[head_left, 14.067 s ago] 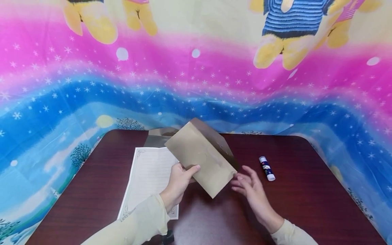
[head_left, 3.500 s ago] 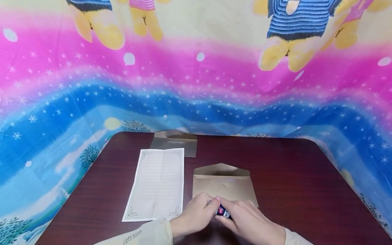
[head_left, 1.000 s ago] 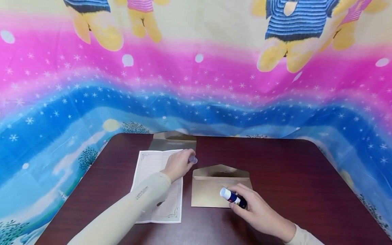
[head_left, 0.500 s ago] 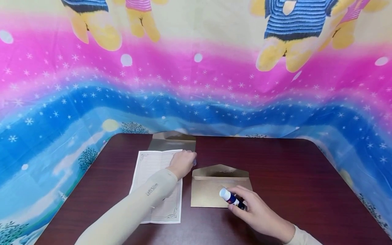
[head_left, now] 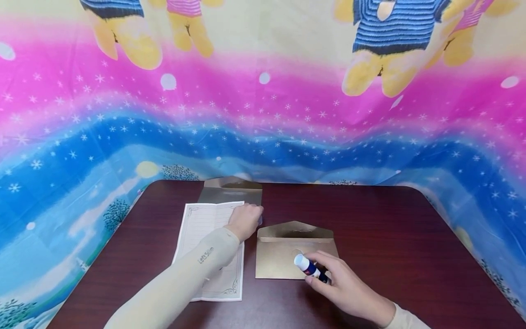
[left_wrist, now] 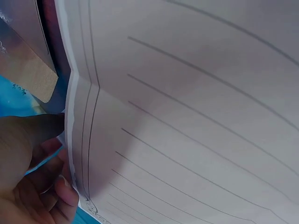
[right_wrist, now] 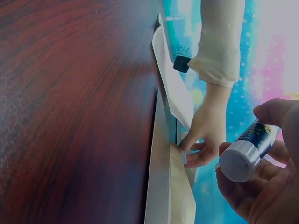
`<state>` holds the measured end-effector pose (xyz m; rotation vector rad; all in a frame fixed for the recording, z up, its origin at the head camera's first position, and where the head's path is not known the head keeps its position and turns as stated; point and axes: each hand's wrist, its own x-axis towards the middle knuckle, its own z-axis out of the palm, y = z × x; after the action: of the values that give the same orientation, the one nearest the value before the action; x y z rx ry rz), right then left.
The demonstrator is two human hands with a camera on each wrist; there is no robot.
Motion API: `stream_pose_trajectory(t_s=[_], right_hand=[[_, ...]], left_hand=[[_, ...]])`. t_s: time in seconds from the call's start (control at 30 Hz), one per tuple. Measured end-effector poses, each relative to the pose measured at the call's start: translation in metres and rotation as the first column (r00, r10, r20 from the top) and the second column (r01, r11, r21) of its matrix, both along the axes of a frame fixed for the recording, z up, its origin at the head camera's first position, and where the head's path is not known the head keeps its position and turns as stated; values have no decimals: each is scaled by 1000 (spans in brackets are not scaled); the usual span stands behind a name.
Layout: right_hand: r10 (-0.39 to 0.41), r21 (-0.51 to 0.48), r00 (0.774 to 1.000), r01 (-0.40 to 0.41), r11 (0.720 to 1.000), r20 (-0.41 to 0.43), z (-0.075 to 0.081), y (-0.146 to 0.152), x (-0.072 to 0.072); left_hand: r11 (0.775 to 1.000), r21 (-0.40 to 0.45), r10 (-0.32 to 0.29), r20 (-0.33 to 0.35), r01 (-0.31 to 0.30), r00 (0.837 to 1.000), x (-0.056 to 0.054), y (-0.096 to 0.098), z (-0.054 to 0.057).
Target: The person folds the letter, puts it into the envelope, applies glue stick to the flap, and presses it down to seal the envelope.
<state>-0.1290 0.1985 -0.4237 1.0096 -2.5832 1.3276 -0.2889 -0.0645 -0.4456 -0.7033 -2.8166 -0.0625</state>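
My right hand (head_left: 349, 285) grips a glue stick (head_left: 312, 270) with a dark blue label, its uncapped white end tilted up to the left, over the front part of a gold envelope (head_left: 275, 262). That envelope lies with its flap raised toward the back. My left hand (head_left: 245, 220) reaches over a lined sheet of paper (head_left: 199, 228) and pinches the small clear cap (head_left: 260, 220) close over the table, just past the sheet's right edge. In the right wrist view, thumb and fingers of my left hand (right_wrist: 205, 135) hold the cap upright beside the envelope.
A second gold envelope (head_left: 230, 194) lies behind the sheet, its flap toward the back. The dark red wooden table (head_left: 394, 228) ends at a patterned cloth backdrop (head_left: 287, 114). A black band (right_wrist: 181, 64) sits at my left sleeve.
Earlier my left hand held the near envelope; later both hands held the glue stick. Since then the cap has come off, and my left hand has carried it left and lowered it.
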Motion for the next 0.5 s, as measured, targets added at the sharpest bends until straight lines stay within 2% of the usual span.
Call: stream_pose_trajectory(t_s=[0.2,0.33,0.43,0.5], right_hand=[[-12,-1,1000,12,1000,-1,0,1,0],[-47,-31,999,47,998,-1,-3,1,-2],[-103,-77,995,101,992,-16,-5,0,-3],[-146,-111,989,142,984,-27,-5,-2,-5]], left_hand=[[999,40,15,23,-16,1000,1,-2,5],[990,140,24,-6,-23,1000,10,1,15],[957,290,7,-10,-4,1000,23,6,26],[913,408,-8,-1,8,1000,34,11,33]])
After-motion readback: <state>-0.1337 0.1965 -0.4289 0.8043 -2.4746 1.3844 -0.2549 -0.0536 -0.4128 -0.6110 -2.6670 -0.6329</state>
